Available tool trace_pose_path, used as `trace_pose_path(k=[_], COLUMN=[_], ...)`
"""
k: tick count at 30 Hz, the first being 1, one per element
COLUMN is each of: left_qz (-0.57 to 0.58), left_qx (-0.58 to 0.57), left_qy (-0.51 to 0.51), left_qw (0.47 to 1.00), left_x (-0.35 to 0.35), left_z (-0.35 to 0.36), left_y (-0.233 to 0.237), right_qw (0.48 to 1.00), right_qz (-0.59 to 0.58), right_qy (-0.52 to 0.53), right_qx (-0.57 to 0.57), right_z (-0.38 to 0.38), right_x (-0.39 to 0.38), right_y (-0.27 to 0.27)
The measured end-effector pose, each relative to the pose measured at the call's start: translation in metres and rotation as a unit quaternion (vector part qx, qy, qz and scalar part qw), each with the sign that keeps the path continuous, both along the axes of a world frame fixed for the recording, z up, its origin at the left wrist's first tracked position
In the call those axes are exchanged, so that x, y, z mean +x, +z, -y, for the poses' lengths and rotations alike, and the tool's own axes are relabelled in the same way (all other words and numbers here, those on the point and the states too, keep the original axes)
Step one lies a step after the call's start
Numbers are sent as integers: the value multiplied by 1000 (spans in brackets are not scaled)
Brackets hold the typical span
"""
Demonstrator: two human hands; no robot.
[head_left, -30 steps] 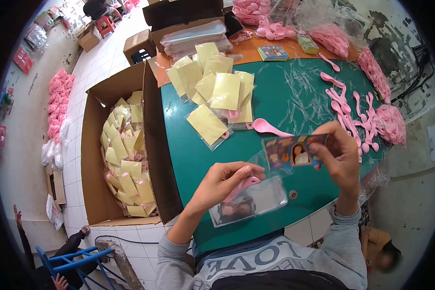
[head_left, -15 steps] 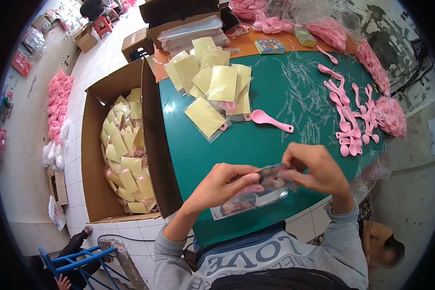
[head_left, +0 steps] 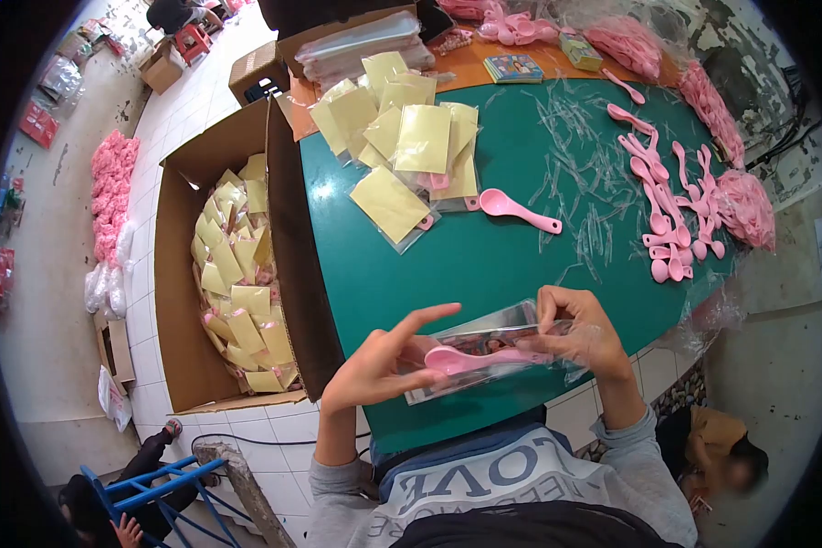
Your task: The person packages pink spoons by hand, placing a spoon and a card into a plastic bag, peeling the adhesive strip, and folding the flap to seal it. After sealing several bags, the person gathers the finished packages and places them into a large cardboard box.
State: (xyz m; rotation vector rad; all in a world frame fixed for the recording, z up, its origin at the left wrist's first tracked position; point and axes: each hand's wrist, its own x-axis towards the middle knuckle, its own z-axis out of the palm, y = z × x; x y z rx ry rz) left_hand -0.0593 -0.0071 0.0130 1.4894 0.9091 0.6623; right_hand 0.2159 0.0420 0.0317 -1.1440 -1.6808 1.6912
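Near the front edge of the green table [head_left: 484, 265] I hold a clear plastic bag [head_left: 484, 352] with both hands. A pink spoon [head_left: 470, 359] and a picture card lie inside it. My left hand [head_left: 384, 361] grips the bag's left end, index finger stretched out. My right hand [head_left: 575, 333] pinches the bag's right end. A loose pink spoon [head_left: 518, 209] lies on the table further back.
Filled bags with yellow backs [head_left: 402, 155] are piled at the table's back left. A big cardboard box [head_left: 224, 265] of them stands on the floor at left. Several pink spoons [head_left: 671, 196] lie at right. Another person [head_left: 721, 457] sits low right.
My right hand brought the picture card down from the air into the bag. Both hands now hold the bag flat with spoon and card inside; my left index finger has straightened.
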Motion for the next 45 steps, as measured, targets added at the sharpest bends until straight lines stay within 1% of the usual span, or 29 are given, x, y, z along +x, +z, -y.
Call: trace_pose_path(k=[1,3,6,8,9,11,12,14,15,16,17,19,20,21,22,25,27,33,34,37,39,40,43,45], left_qz=[33,60,86,119,88,24,-17,-98,-7,83,173,179,182,185,152,114,118,155,161,223,227,229,175,99], left_qx=[-36,-50,-62,-90,-82,-65,-16,82,16,-49,-114,-138,-150,-163,-168,-153,-154,-175,-177,-219,-250,-264,-252,-215], left_qy=[24,40,44,43,37,24,98,241,231,218,203,190,183,177,173,146,152,166,164,185,193,196,258,209], left_qw=[999,996,993,988,992,997,995,962,973,971,957,955,954,953,958,971,969,958,957,932,922,916,916,949], left_x=[-3,-5,-5,-3,-2,2,8,25,31,35,39,47,49,50,49,49,50,49,49,49,48,47,59,60], left_z=[6,11,16,19,19,18,20,29,35,42,47,55,58,60,61,64,63,65,65,64,63,62,58,54], left_y=[-2,-1,0,-1,1,5,2,-5,-7,-8,-9,-13,-15,-17,-18,-19,-16,-23,-23,-16,-14,-13,-3,-8], right_qw=[999,993,986,991,992,998,999,984,964,957,952,928,930,926,922,906,901,902,896,871,845,843,840,842], right_qz=[-20,-59,-43,-70,-84,-63,-52,8,38,87,104,133,135,155,174,219,239,231,231,229,226,213,169,139], right_qy=[6,19,-3,10,16,3,-3,-62,-91,-86,-26,97,153,152,153,144,153,163,159,158,167,176,198,207], right_qx=[-34,-100,-159,-115,-94,-26,8,168,246,263,288,334,306,308,310,331,329,327,345,404,455,461,476,478], right_z=[2,6,9,11,12,14,14,15,17,21,23,27,32,34,36,43,48,54,55,56,55,55,55,60], right_x=[-1,-4,-6,-1,1,3,2,-4,-10,-16,-20,-25,-25,-26,-29,-37,-41,-43,-44,-46,-47,-46,-46,-46], right_y=[0,4,12,2,-2,-4,-3,9,18,26,31,35,32,29,27,15,7,2,2,0,0,0,2,2])
